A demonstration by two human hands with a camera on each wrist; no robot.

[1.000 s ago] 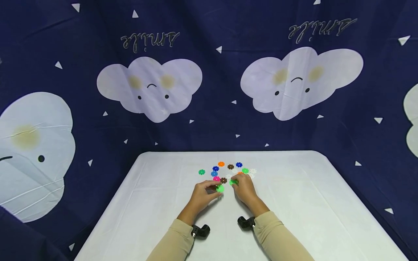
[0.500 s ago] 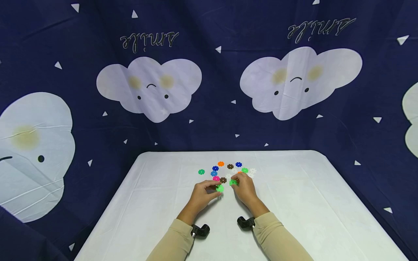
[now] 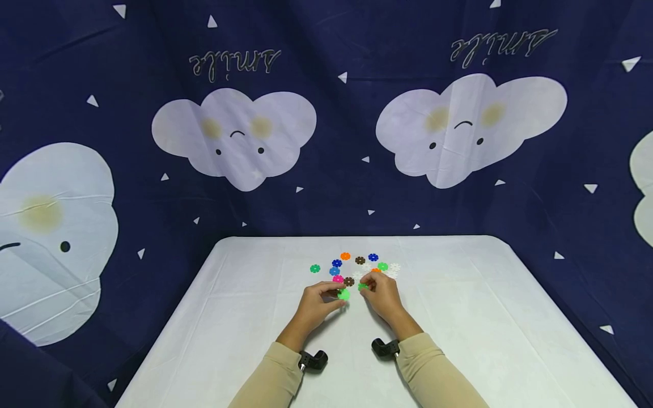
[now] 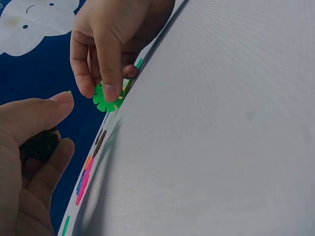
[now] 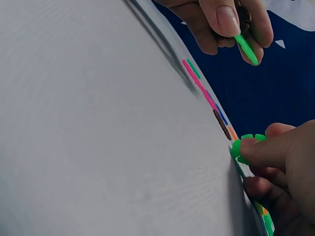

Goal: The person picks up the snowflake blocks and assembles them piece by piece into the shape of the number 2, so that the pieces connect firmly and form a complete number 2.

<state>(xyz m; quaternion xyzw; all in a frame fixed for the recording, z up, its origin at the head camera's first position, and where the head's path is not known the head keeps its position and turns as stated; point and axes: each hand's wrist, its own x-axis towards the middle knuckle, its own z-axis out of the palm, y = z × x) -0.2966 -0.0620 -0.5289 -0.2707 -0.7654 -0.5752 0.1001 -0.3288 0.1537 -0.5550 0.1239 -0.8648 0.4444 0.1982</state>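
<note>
My left hand (image 3: 313, 307) holds a bright green notched plastic disc (image 3: 344, 294), seen edge-on in the right wrist view. Behind it, a dark brown piece (image 5: 243, 17) sits among the same fingers; whether the two are joined I cannot tell. Between thumb and fingers, my right hand (image 3: 384, 296) pinches another green notched disc (image 4: 104, 101), its slotted rim showing in the left wrist view. The two hands face each other just above the table, their pieces a small gap apart. Just beyond them lie a pink disc (image 3: 338, 279) and a brown disc (image 3: 349, 281).
Several more discs are scattered toward the far side of the white table (image 3: 245, 317), among them an orange one (image 3: 345, 256), a dark green one (image 3: 315, 268) and white ones (image 3: 395, 267). A dark blue curtain (image 3: 336, 209) hangs behind the table.
The green disc in my right hand has tilted and shifted slightly, now looking flatter in the head view. My left hand stays in place with its pieces.
</note>
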